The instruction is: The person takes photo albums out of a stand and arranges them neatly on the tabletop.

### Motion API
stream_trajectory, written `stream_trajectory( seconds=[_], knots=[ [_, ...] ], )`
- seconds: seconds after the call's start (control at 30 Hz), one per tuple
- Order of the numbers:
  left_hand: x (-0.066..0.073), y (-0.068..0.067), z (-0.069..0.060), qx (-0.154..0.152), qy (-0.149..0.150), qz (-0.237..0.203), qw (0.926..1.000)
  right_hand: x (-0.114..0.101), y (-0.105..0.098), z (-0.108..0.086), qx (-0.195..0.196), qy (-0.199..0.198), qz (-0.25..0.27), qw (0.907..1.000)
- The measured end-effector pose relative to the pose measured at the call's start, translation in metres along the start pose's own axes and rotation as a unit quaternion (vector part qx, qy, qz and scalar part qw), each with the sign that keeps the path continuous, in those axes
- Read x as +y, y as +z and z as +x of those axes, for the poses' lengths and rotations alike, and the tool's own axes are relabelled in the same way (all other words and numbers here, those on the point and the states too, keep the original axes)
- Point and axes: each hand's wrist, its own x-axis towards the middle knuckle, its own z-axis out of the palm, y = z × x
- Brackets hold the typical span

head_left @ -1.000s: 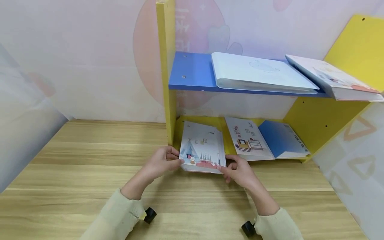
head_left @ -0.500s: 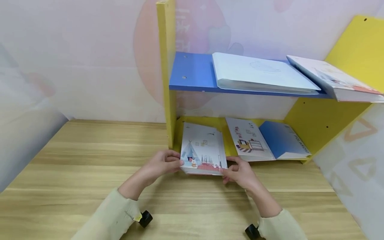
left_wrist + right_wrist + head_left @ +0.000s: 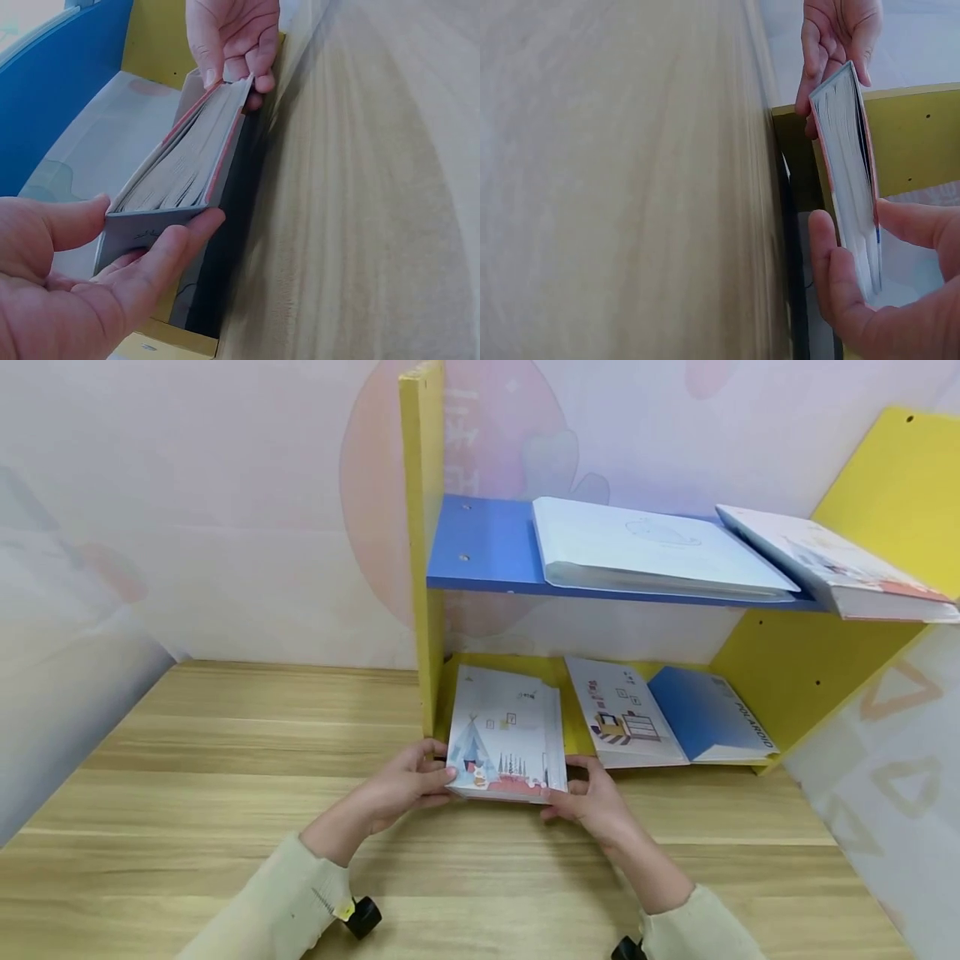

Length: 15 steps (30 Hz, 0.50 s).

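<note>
A thick white book [image 3: 504, 727] with a blue tent drawn on its cover lies on the left of the lower shelf, its front end jutting past the shelf edge. My left hand [image 3: 397, 787] pinches its left front corner. At the right front corner, my right hand [image 3: 596, 806] grips it the same way. Seen from the left wrist, the book [image 3: 176, 161] shows its page edges, with the left thumb [image 3: 71, 221] on the upper cover and fingers below. The right wrist view has the right hand [image 3: 900, 300] with thumb and fingers on opposite covers.
Beside it on the yellow bottom board [image 3: 577, 727] lie a white book with a shop drawing [image 3: 626, 714] and a blue-and-white POLAROID book [image 3: 708, 714]. The blue upper shelf [image 3: 480, 539] bears a white album [image 3: 660, 547] and another tent-cover book [image 3: 840, 556]. A yellow side panel [image 3: 423, 552] stands left.
The front end of the held book has dipped slightly, and less of its page edge shows in the head view. Both hands keep their hold. The other books stay put.
</note>
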Motion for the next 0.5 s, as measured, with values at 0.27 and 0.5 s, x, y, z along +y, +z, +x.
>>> stream_trajectory(
  seconds=[0.27,0.5],
  knots=[
    [-0.0017,0.0004,-0.0011,0.005,0.008,0.001,1.0000,0.0021,0.0022,0.0007,0.023,0.004,0.031,0.9992],
    [-0.0024,0.0014,-0.0039,-0.002,0.021,0.011,0.9997,0.0007,0.0009,-0.0013,0.005,0.018,0.070,0.9974]
  ],
)
